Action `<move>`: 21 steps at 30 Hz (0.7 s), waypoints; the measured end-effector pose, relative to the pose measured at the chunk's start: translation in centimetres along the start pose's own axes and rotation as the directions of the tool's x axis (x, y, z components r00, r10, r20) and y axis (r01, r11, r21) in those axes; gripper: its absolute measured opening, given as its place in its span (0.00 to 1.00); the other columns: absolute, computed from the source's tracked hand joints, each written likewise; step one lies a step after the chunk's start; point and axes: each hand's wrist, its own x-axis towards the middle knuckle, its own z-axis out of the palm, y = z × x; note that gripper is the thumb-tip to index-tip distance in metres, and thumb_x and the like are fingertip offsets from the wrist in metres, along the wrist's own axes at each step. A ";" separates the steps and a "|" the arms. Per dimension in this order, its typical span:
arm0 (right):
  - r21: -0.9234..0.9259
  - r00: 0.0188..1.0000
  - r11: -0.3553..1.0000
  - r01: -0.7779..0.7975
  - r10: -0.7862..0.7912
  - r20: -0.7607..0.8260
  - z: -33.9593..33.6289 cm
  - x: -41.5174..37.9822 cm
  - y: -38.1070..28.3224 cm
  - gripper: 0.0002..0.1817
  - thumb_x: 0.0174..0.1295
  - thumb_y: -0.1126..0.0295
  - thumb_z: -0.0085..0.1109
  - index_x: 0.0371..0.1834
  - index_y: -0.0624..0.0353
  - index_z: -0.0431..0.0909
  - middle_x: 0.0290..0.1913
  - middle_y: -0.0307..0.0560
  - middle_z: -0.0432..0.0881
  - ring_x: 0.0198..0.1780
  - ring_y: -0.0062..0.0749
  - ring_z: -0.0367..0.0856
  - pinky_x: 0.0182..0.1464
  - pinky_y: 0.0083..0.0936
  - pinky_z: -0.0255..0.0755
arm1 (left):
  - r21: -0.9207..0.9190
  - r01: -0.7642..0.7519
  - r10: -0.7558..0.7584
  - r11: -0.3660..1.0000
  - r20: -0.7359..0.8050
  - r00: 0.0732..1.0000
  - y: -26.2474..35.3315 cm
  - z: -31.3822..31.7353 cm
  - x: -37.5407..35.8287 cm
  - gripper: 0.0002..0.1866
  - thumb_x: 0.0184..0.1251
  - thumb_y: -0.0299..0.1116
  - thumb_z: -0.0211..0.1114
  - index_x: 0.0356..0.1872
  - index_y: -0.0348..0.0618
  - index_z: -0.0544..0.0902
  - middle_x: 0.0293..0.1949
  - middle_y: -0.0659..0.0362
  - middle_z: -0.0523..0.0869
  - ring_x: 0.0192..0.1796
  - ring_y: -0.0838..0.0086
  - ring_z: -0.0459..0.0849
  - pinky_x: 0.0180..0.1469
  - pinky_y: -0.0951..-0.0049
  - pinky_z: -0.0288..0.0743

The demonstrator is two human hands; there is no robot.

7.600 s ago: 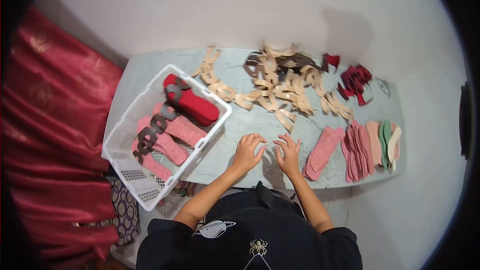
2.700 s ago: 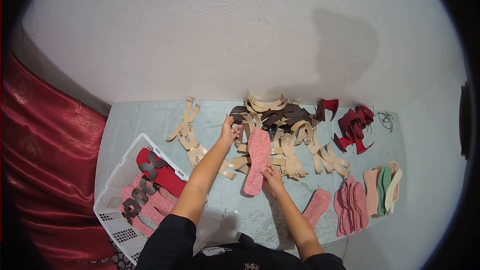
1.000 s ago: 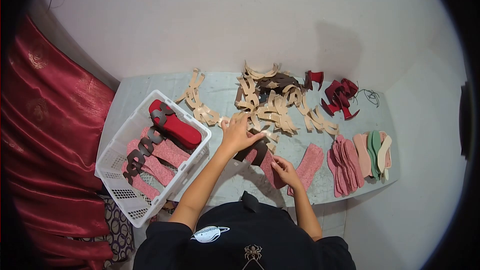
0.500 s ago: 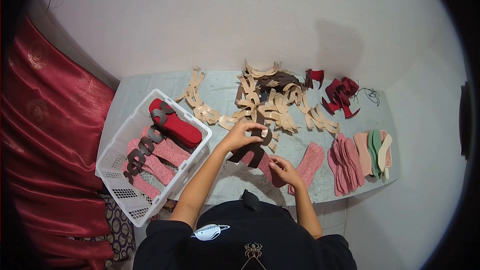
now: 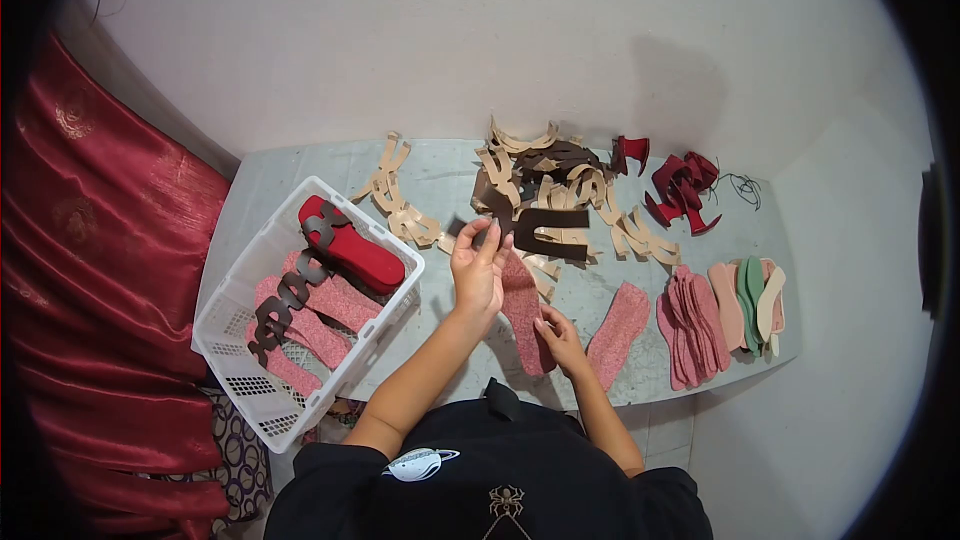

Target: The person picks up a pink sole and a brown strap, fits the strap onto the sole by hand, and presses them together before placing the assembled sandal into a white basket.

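Since half a second ago, the dark strap has swung off the pink sole, where it lay slanting toward the near left, and its forked end now points to the bench's right edge; the left hand has turned more upright with it. The right hand has barely shifted.

The left fingers are pinched on the strap, above the sole's far end; whether they also touch the sole cannot be told. The right fingers are clamped on the sole's right side, thumb uppermost. That sole is over the middle of the bench, toward its near edge. A loose sole lies just beside the right hand, with a row of pink soles further toward the right edge. Beyond the strap, beige straps spread across the far half; a white crate stands at the left edge.

The step in hand looks like turning the strap about while the sole is steadied. Laying the strap across the sole would call for bringing the forked end back toward the near edge, with the right fingers holding the sole flat and clear of the loose one.
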 end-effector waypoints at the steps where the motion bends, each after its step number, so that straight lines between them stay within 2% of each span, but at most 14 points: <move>1: 0.000 1.000 1.000 -0.004 0.004 0.001 0.4 0.0 -0.3 0.18 0.62 0.69 0.49 0.53 0.66 0.66 0.48 0.41 0.73 0.49 0.20 0.70 0.52 0.18 0.62 | -0.017 0.022 -0.023 1.000 -0.083 0.996 -0.7 -0.5 -0.1 0.11 0.59 0.20 0.56 0.43 0.40 0.72 0.42 0.60 0.75 0.45 0.76 0.76 0.45 0.78 0.77; 5: 0.114 0.998 0.993 0.014 -0.007 -0.060 1.2 0.5 -0.9 0.18 0.62 0.70 0.49 0.54 0.66 0.66 0.49 0.42 0.72 0.50 0.21 0.69 0.53 0.19 0.62 | 0.105 -0.026 0.040 0.994 -0.135 0.990 -3.1 -3.4 -1.9 0.16 0.61 0.20 0.53 0.51 0.39 0.71 0.48 0.58 0.74 0.49 0.77 0.74 0.47 0.78 0.74; 6: 0.143 0.998 0.990 0.012 -0.002 -0.067 1.2 0.4 -0.9 0.18 0.62 0.71 0.49 0.54 0.66 0.66 0.50 0.42 0.72 0.50 0.22 0.69 0.53 0.19 0.62 | 0.357 -0.116 0.153 0.927 -0.075 0.985 -3.8 -4.9 -2.2 0.18 0.61 0.20 0.53 0.54 0.37 0.69 0.53 0.56 0.71 0.51 0.77 0.73 0.49 0.80 0.71; 7: 0.141 0.998 0.990 0.016 -0.007 -0.065 1.4 0.3 -1.1 0.18 0.62 0.71 0.49 0.54 0.66 0.66 0.50 0.42 0.72 0.50 0.22 0.69 0.53 0.19 0.62 | 0.579 -0.208 0.248 0.789 0.011 0.969 -4.0 -5.8 -2.6 0.20 0.61 0.21 0.53 0.57 0.36 0.67 0.57 0.55 0.69 0.54 0.77 0.72 0.52 0.81 0.68; 8: 0.199 0.997 0.980 0.004 0.013 -0.082 1.5 0.1 -1.5 0.18 0.62 0.71 0.49 0.54 0.66 0.66 0.49 0.42 0.72 0.50 0.22 0.70 0.53 0.19 0.62 | 0.578 -0.210 0.251 0.788 0.010 0.968 -4.2 -6.6 -3.0 0.20 0.61 0.21 0.53 0.57 0.36 0.67 0.57 0.55 0.69 0.54 0.77 0.72 0.52 0.81 0.68; 10: 0.256 0.995 0.967 -0.012 0.037 -0.094 1.6 0.1 -1.7 0.18 0.61 0.71 0.49 0.54 0.66 0.65 0.49 0.42 0.72 0.50 0.22 0.70 0.53 0.19 0.62 | 0.655 -0.137 0.128 0.744 0.061 0.990 -3.9 -7.5 -3.9 0.19 0.61 0.20 0.52 0.55 0.39 0.71 0.58 0.57 0.69 0.54 0.80 0.71 0.47 0.84 0.67; 11: 0.297 0.994 0.955 -0.027 0.059 -0.097 1.6 0.1 -1.6 0.19 0.61 0.71 0.49 0.54 0.66 0.65 0.49 0.42 0.72 0.50 0.21 0.70 0.53 0.18 0.62 | 0.655 -0.133 0.129 0.744 0.056 0.990 -3.8 -7.8 -4.0 0.19 0.61 0.20 0.52 0.55 0.39 0.71 0.58 0.57 0.69 0.54 0.80 0.71 0.47 0.84 0.67; 14: 0.349 0.991 0.935 -0.067 0.104 -0.088 2.0 -0.2 -2.4 0.19 0.61 0.72 0.50 0.55 0.66 0.64 0.48 0.41 0.72 0.49 0.20 0.70 0.53 0.17 0.62 | 0.660 -0.136 0.102 0.738 0.091 0.991 -3.2 -8.3 -4.4 0.19 0.62 0.21 0.52 0.55 0.40 0.71 0.59 0.57 0.68 0.56 0.79 0.69 0.46 0.85 0.66; 16: 0.361 0.990 0.929 -0.087 0.123 -0.075 2.1 -0.3 -2.4 0.20 0.61 0.72 0.50 0.55 0.65 0.64 0.47 0.40 0.73 0.49 0.19 0.70 0.52 0.17 0.63 | 0.722 -0.221 0.073 0.655 0.231 0.970 -3.0 -8.8 -4.2 0.21 0.63 0.24 0.51 0.59 0.41 0.67 0.63 0.54 0.63 0.57 0.79 0.67 0.47 0.83 0.65; 17: 0.357 0.989 0.931 -0.076 0.115 -0.091 2.0 -0.2 -1.8 0.20 0.61 0.72 0.50 0.56 0.65 0.64 0.47 0.40 0.73 0.48 0.19 0.70 0.52 0.17 0.63 | 0.722 -0.218 0.074 0.656 0.226 0.971 -3.1 -8.9 -4.3 0.21 0.63 0.24 0.51 0.59 0.41 0.67 0.63 0.54 0.63 0.57 0.79 0.67 0.47 0.83 0.65; 19: 0.349 0.989 0.935 -0.067 0.109 -0.100 2.0 -0.1 -1.8 0.20 0.61 0.72 0.50 0.56 0.65 0.63 0.47 0.40 0.73 0.48 0.19 0.70 0.52 0.17 0.63 | 0.754 -0.196 -0.050 0.627 0.290 0.956 -3.0 -9.1 -4.5 0.26 0.63 0.24 0.52 0.63 0.42 0.59 0.68 0.55 0.50 0.58 0.85 0.62 0.51 0.85 0.60; 21: 0.369 0.993 0.928 -0.059 0.093 -0.077 2.1 -0.1 -2.1 0.20 0.61 0.72 0.50 0.56 0.64 0.63 0.48 0.41 0.73 0.49 0.20 0.70 0.53 0.17 0.63 | 0.760 -0.222 -0.059 0.611 0.323 0.945 -2.7 -9.1 -4.3 0.26 0.63 0.25 0.51 0.63 0.43 0.58 0.68 0.55 0.47 0.58 0.85 0.61 0.51 0.84 0.60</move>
